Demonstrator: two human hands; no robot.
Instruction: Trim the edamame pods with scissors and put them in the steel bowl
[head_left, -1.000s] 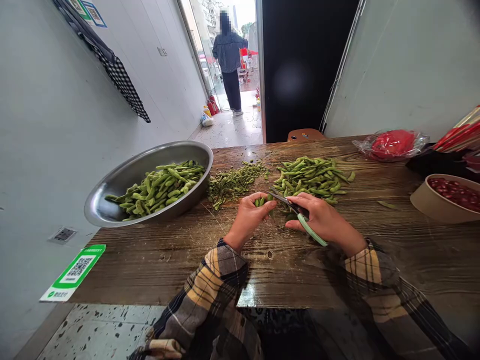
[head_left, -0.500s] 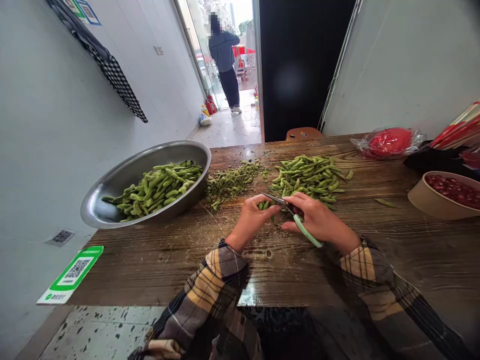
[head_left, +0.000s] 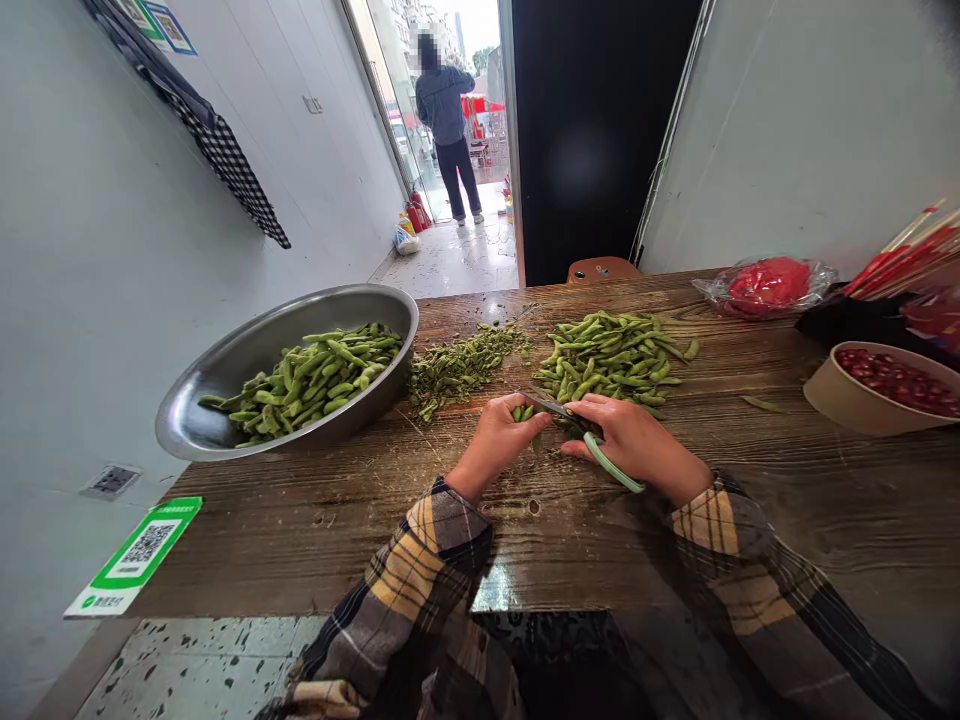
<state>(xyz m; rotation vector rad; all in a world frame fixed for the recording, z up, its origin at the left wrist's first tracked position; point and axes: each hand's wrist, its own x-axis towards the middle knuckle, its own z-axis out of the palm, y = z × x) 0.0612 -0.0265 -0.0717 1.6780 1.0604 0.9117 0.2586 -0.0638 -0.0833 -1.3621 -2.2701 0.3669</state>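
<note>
My left hand (head_left: pixel 501 435) is closed on green edamame pods (head_left: pixel 523 411), which show between thumb and fingers. Scissors (head_left: pixel 611 465) with pale green handles are in my right hand (head_left: pixel 626 440), their blades pointing left at the pods. Just beyond my hands lies a pile of whole edamame pods (head_left: pixel 611 355) on the wooden table (head_left: pixel 375 540). Left of that pile are small cut trimmings (head_left: pixel 461 370). A large steel basin (head_left: pixel 180 410), tilted in view, holds many more pods at the table's left side.
At the right stand a paper tub (head_left: pixel 844 400) of dark red fruit or beans and a bundle of red-and-cream sticks (head_left: pixel 900 255). A red item in clear plastic (head_left: pixel 769 285) lies behind. A QR-code sign (head_left: pixel 139 555) is at the left edge. A person (head_left: pixel 448 120) stands in the doorway.
The scissor blades look slightly more apart than before. Both hands stay in nearly the same place. The person in the doorway has shifted stance, and the view has moved slightly.
</note>
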